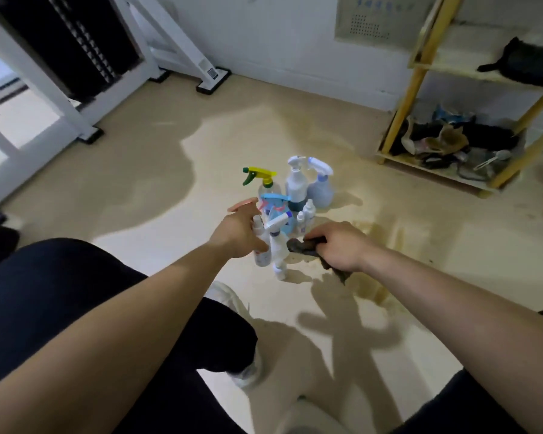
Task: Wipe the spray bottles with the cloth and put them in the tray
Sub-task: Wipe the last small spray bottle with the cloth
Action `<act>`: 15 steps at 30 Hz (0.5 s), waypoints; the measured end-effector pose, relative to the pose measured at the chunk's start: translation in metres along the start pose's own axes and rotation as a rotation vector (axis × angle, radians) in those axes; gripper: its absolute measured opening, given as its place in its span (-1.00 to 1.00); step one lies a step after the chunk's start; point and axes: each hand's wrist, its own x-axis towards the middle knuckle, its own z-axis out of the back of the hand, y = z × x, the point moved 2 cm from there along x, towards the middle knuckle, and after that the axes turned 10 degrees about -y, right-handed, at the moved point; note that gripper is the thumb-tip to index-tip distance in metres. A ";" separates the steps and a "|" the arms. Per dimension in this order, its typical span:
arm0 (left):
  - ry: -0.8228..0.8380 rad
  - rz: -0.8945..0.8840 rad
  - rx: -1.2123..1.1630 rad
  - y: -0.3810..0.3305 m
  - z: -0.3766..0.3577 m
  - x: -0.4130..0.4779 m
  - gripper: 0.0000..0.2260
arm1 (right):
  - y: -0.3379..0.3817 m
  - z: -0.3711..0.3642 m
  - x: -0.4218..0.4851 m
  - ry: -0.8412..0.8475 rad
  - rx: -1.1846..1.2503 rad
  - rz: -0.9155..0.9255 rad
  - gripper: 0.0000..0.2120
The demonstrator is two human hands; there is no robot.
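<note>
Both bare forearms reach forward from the near edge toward the middle of the scene, converging as they go. The left hand (237, 233) lies at the end of a straight, outstretched arm, its back turned up, thumb pointing far and fingers curled downward in a closed grip around a small white spray bottle with a pale pink trigger head (259, 242). The right hand (342, 245), just to the right and apart from it, shows its back upward, the wrist level, fingers clenched in a fist-like grip on a dark crumpled cloth (308, 247).
</note>
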 end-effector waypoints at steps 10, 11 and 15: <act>0.020 0.118 0.086 0.087 -0.091 0.035 -0.59 | -0.042 -0.062 0.051 0.124 -0.089 -0.179 -0.73; 0.021 0.107 0.089 0.092 -0.101 0.039 -0.60 | -0.047 -0.069 0.055 0.126 -0.080 -0.193 -0.73; 0.002 0.050 0.167 0.108 -0.134 0.048 -0.63 | -0.066 -0.088 0.064 0.137 -0.069 -0.225 -0.75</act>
